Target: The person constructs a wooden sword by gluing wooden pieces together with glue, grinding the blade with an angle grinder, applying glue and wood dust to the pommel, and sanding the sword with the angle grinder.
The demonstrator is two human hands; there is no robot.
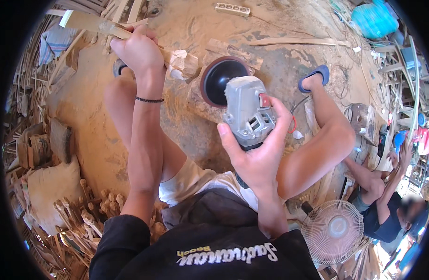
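Left hand (139, 52) is closed round the middle of a wooden piece (182, 65); its long axis runs upper left to lower right, faceted end toward the disc (219, 80) (hand hides the mid-section, so can't confirm it's one part with the flat pale end). Right hand (257, 161) grips a grey power tool (247, 109), head pointing away from the body. Disc sits at that head, just right of the faceted end; can't tell height offset or contact.
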